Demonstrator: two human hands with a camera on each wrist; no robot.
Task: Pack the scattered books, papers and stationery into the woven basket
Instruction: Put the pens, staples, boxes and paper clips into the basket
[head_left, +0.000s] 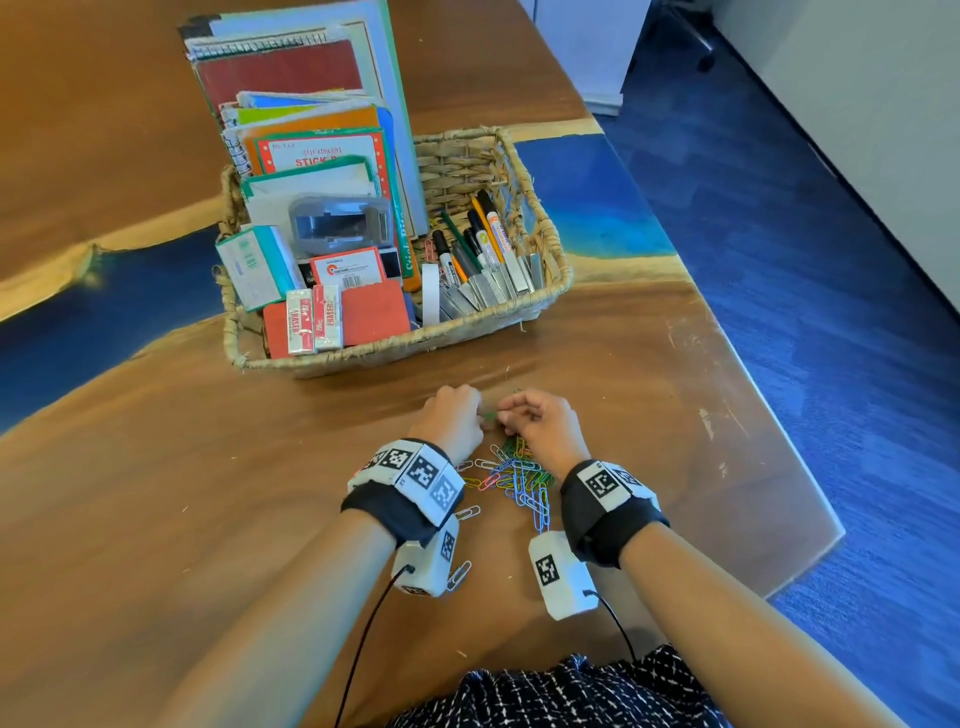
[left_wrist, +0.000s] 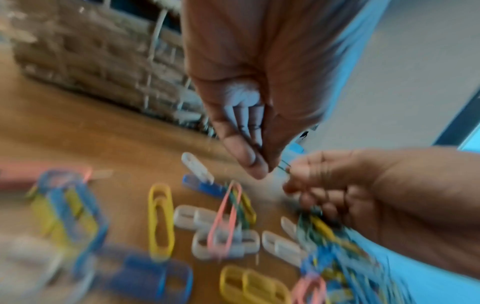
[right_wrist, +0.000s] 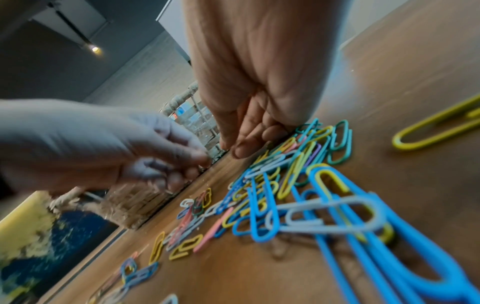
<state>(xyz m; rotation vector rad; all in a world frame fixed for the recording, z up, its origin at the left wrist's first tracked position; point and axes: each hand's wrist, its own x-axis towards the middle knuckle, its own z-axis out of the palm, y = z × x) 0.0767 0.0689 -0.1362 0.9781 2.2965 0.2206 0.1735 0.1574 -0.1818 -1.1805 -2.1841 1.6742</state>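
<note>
Coloured paper clips (head_left: 514, 475) heaped between hands, seemingly lengthwise toward woven basket (head_left: 540, 291)

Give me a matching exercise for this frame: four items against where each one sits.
Items:
1. paper clips
2. markers
3. erasers
4. notebooks

Places:
a. upright at the basket's back left
b. on the table between the hands
c. basket's front left
d. basket's right side

Pairs: 1-b, 2-d, 3-c, 4-a

Loose wire paper clips (head_left: 514, 478): showing blue, yellow, green, pink, white.
Woven straw basket (head_left: 498, 156): showing tan.
Wooden surface (head_left: 156, 467): showing brown with blue patches.
Wrist bands (head_left: 410, 478): showing black-and-white square patterns.
</note>
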